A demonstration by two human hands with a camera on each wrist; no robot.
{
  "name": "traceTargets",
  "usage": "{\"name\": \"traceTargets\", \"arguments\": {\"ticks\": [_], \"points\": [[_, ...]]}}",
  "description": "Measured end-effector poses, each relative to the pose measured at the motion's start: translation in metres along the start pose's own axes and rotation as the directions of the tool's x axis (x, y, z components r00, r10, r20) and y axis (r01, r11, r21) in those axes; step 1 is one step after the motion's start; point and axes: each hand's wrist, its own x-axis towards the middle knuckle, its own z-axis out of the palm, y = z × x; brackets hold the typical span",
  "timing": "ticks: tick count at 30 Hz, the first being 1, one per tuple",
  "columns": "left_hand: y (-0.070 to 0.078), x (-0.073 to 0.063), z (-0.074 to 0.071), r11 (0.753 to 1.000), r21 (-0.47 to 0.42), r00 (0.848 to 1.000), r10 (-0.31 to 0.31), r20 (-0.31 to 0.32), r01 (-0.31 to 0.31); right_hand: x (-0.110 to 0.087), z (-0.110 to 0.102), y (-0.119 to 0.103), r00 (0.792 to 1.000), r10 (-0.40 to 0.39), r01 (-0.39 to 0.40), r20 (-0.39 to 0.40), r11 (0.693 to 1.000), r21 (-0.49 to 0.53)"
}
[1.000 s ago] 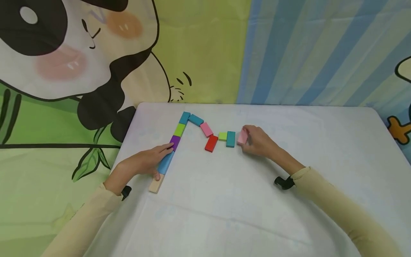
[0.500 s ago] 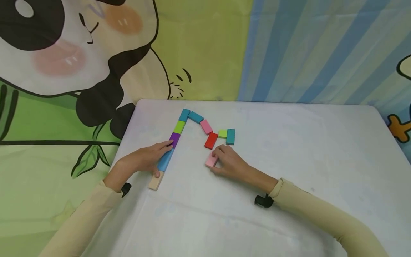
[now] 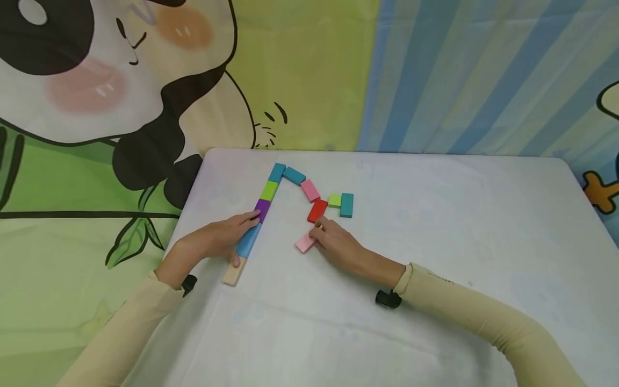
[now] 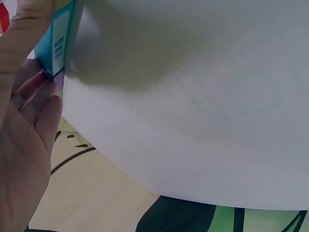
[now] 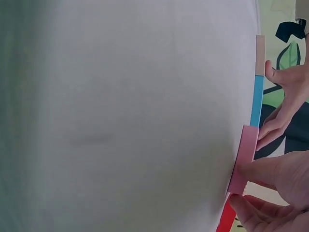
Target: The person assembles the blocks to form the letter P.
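Note:
A straight row of blocks slants up the left of the white table: plain wood [image 3: 235,273], blue [image 3: 249,242], purple [image 3: 263,207], green [image 3: 270,190] and teal [image 3: 277,172]. My left hand [image 3: 210,243] rests along this row, fingertips at the purple block and thumb by the joint between blue and plain wood. My right hand [image 3: 340,248] pinches one end of a light pink block [image 3: 304,244], held close over the table right of the row. The pink block [image 5: 245,150] also shows in the right wrist view, thumb against its side. A red block [image 3: 316,210] lies just beyond the right fingers.
From the row's far end, a second teal block [image 3: 294,176] and a darker pink block [image 3: 310,190] curve down to the red one. Further right, a small green block [image 3: 335,201] touches an upright-lying teal block [image 3: 346,205]. A patterned curtain [image 3: 309,75] hangs behind the table.
My right hand has carried the light pink block left and nearer, from beside the right teal block to between the row and the red block. My left hand has stayed put.

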Motion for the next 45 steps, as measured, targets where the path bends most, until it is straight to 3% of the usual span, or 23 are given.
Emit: {"name": "traceTargets", "arguments": {"ticks": [26,35,41,45], "points": [[0.002,-0.002,-0.002,1.000,0.004,1.000,-0.006,0.013,0.006,0.013,-0.003,0.004,1.000,-0.013,0.013,0.001,1.000,0.010],[0.002,-0.001,-0.001,1.000,0.018,1.000,0.006,0.000,-0.006,0.012,-0.005,0.008,0.999,-0.025,0.025,-0.032,1.000,-0.014],[0.003,-0.001,-0.002,1.000,0.013,1.000,0.007,0.005,-0.007,0.012,-0.035,0.038,0.996,0.082,-0.081,-0.044,0.997,0.016],[0.004,-0.001,-0.002,1.000,0.005,1.000,-0.009,0.010,0.009,0.012,-0.058,0.075,0.992,0.128,-0.129,0.018,0.991,0.039]]}}
